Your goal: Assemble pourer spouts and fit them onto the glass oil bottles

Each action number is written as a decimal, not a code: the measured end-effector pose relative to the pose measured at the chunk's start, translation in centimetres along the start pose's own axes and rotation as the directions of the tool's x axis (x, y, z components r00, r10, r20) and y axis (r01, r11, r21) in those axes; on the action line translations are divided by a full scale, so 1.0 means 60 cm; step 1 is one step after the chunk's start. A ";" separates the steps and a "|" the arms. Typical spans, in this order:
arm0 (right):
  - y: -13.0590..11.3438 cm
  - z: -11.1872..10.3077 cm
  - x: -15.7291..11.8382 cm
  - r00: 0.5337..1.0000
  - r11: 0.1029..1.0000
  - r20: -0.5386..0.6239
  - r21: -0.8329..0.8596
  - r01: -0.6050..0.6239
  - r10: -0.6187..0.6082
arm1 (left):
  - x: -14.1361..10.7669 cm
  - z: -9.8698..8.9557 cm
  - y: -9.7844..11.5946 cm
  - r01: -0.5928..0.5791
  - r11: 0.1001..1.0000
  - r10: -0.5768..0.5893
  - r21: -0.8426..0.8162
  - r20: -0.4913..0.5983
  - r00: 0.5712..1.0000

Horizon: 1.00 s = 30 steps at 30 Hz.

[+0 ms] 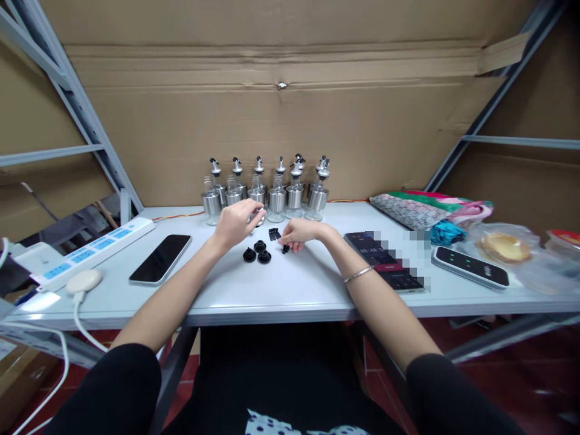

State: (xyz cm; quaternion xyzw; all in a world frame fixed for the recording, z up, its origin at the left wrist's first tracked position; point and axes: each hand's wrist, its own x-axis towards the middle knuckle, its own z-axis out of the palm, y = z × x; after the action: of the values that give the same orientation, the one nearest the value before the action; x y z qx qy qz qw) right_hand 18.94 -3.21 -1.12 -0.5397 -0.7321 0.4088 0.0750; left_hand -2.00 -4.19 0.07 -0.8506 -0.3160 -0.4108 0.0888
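So, my bench: a white power strip runs along the left edge, with a round white charger near the front left corner and a dark-screened phone just beside it. Toward the middle of the back edge I've got two rows of steel-sleeved glass bottles; four in front are open-necked, the rest wear pourers. My left hand is in front of them, fingers curled, can't tell if there's anything in it. Three black caps sit mid-bench, then some small black pieces. My right hand's fingertips are down at another black bit, can't tell if it's actually pinched. Past my right forearm: a timer phone, a patterned bag near the back right, and a white gadget with green lights.
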 end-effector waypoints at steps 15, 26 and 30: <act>-0.017 0.002 -0.004 0.956 0.976 -0.210 0.034 0.216 -0.204 | 0.003 0.009 0.006 0.171 0.947 -0.182 -0.272 -0.016 0.983; -0.044 0.021 -0.002 0.892 0.609 -0.354 0.653 0.451 -0.281 | -0.001 0.020 0.010 0.099 0.893 -0.130 -0.440 -0.040 0.991; -0.047 0.029 0.003 0.911 0.549 -0.325 0.727 0.412 -0.252 | -0.006 0.028 0.006 0.033 0.918 -0.051 -0.396 -0.036 0.998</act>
State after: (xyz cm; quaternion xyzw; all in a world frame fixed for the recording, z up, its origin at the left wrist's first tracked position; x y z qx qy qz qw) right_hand 15.87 -4.20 -0.41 -0.3384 -0.5584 0.6129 0.4451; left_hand -0.84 -3.97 -1.29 -0.8346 -0.2426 -0.4870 -0.0863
